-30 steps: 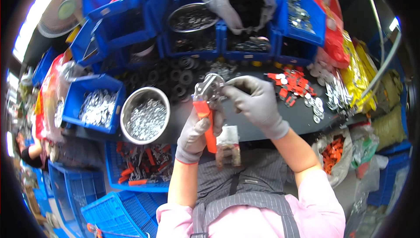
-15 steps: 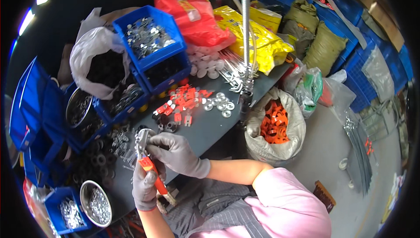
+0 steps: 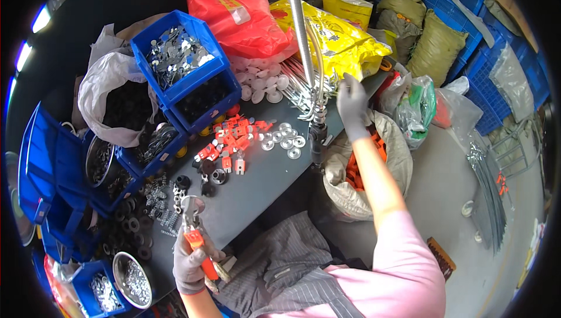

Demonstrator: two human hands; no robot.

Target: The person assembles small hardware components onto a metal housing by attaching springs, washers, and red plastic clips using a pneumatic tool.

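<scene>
Now: workbench, two gloved hands apart.
Left hand (image 3: 191,264) clenches orange-handled pliers (image 3: 196,231); right hand (image 3: 352,106) has left them, reaching right toward, perhaps touching, orange-parts sack (image 3: 368,166), fingers spread.

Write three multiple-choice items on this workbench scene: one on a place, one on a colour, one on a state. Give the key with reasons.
1. Where is the right hand?
A. By the bent metal rods at the table's far edge
B. In the steel bowl
C. On the lap

2. What colour is the handle of the tool in the left hand?
A. Green
B. Orange
C. Black

3. How is the tool held?
A. Lying loose on the table
B. Hanging from the pole
C. Gripped, head pointing up

Key: 1 A, the gloved hand reaches beside the rods; 2 B, orange shows above the glove; 3 C, the fingers wrap the handle.
</scene>
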